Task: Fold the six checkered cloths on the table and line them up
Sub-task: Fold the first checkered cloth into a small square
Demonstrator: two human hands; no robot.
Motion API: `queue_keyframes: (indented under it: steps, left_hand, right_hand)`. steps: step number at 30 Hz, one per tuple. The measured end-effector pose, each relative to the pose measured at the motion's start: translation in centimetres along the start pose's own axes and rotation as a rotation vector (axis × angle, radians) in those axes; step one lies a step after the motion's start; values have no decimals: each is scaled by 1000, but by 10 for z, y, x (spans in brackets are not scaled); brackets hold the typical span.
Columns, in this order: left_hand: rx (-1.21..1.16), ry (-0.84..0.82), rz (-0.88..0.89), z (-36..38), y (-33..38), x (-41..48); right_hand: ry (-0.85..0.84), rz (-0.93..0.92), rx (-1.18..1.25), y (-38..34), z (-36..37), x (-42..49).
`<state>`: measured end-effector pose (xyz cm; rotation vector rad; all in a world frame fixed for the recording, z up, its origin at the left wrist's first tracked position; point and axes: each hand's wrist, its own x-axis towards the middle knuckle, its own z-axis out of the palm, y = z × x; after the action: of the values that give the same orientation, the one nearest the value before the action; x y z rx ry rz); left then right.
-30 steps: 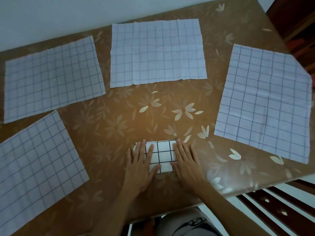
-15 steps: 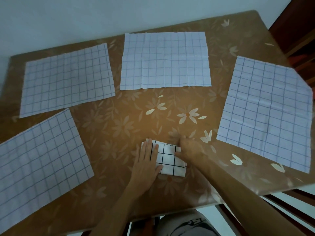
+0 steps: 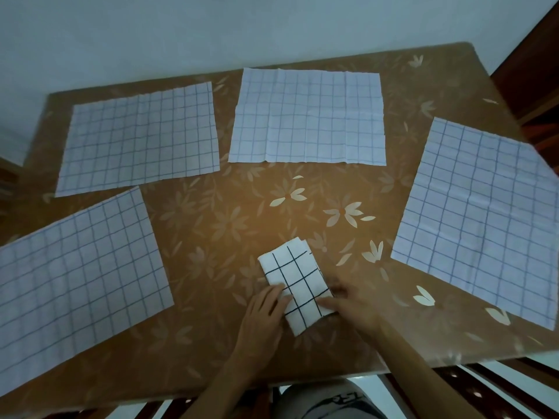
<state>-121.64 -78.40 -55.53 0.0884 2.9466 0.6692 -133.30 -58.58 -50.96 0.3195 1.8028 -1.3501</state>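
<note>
One folded cloth (image 3: 295, 285) lies skewed on the table (image 3: 211, 237), right hand (image 3: 348, 306) pinching its right edge, left hand (image 3: 263, 309) touching its left, grip unclear; it likely needs squaring, then a reach beyond it for a flat cloth (image 3: 307, 116).
</note>
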Motion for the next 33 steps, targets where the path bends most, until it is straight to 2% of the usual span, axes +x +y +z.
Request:
queue_keyframes:
  steps: [3,6,8,11,16,18,22,26,28,33]
  left_hand:
    - [-41,57,8,0,-5,-1]
    - [-180,95,-62,-2,-9,-5]
    - [-257,95,-106,-5,-10,-9]
    - [-363,88,-155,-10,-13,-11]
    - [-487,81,-189,-13,-16,-5]
    - [-509,72,-195,-11,-18,-5]
    - [-512,73,-239,-9,-17,-4]
    - [-440,165,-369,-4,-18,-3]
    - [-458,138,-450,-2,-20,-1]
    - [-450,114,-487,-6,-20,12]
  right_hand:
    - [-60,6,31,9,4,-6]
    - [-85,-49,-19,8,7,-18]
    - [-47,-105,-80,5,7,-25]
    - [51,-176,-282,1,-1,-31]
    - [-139,-429,-849,-12,-15,-20]
    - [-137,-467,-967,-10,-13,-11]
    - [-93,-386,-871,-10,-6,-1]
    - [-58,-358,-844,-12,-1,4]
    - [-33,-311,-841,-12,-1,7]
    - [21,-229,-816,-11,2,18]
